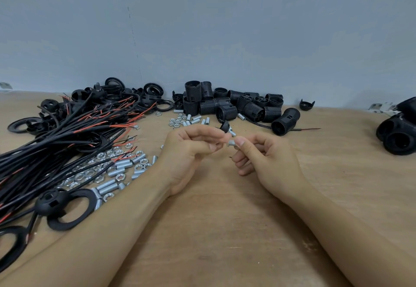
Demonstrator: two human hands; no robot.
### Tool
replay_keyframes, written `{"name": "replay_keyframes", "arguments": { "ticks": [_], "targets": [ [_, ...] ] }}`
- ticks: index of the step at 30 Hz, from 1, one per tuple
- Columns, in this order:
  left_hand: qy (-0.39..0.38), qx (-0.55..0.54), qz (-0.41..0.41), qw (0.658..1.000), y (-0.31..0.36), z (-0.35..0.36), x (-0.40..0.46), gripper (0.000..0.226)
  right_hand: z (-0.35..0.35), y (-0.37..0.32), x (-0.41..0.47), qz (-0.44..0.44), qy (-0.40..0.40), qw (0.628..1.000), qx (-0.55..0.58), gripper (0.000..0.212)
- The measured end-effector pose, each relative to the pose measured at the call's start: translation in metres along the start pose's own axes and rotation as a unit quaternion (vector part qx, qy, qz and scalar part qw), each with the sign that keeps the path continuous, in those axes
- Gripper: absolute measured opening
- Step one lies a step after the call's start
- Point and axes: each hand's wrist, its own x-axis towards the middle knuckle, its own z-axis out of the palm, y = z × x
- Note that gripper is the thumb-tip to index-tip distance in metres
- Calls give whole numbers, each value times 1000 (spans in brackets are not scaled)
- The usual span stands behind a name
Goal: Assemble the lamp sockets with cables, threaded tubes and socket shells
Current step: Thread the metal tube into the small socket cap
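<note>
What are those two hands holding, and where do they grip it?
The right hand pinches a metal threaded tube by its side, between thumb and forefinger. The left hand meets it fingertip to fingertip; what it grips cannot be told.

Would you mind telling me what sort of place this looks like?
Probably a small assembly workbench for lamp parts: a bare wooden table against a plain wall, with loose piles of black socket shells, a bundle of cables, and scattered nuts and threaded tubes.

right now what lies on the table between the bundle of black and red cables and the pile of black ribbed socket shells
In the head view, loose silver threaded tubes and hex nuts lie scattered on the wooden table between the cable bundle and the socket shells.
</note>
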Motion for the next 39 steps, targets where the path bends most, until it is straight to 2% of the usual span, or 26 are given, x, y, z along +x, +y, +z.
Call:
{"name": "replay_keyframes", "arguments": {
  "ticks": [3, 6, 10, 13, 17, 21, 24, 26, 29, 32, 39],
  "targets": [
    [23, -14, -1, 1000, 0, 1, -1, 44, 0, 0, 1, 13, 1, 1000, 23, 18],
    [14, 53, 6, 998, 2, 5, -5, 59, 0, 1, 2, 23, -1, 999, 32, 19],
    [43, 17, 34, 998, 5, 4, -6, 58, -1, 2, 3, 26, 0, 999, 43, 24],
    [13, 72, 11, 997, 5, 8, -10, 69, -1, 2, 3, 28, -9, 999, 46, 22],
    [51, 41, 36, 997, 6, 9, -10, 50, -2, 3, 4, 27, -11, 999, 40, 22],
    [7, 88, 2, 996, 7, 9, -10, 71, -1, 4, 4, 26, -21, 998, 43, 18],
    [54, 57, 25, 997, 7, 9, -7, 65, -1, 5, 5, 26, -24, 999, 40, 19],
    [81, 35, 12, 996, 7, 8, -4, 60, -1, 5, 6, 27, -26, 998, 42, 18],
    [42, 66, -23, 997, 5, 6, -4, 63, -2, 6, 6, 28, -28, 998, 45, 18],
    [1, 108, -11, 994, 3, 7, -5, 58, -2, 6, 6, 30, -30, 998, 46, 19],
    [4, 135, -6, 991, 3, 7, -8, 49, -2, 4, 5, 27, -30, 998, 46, 18]
  ]
}}
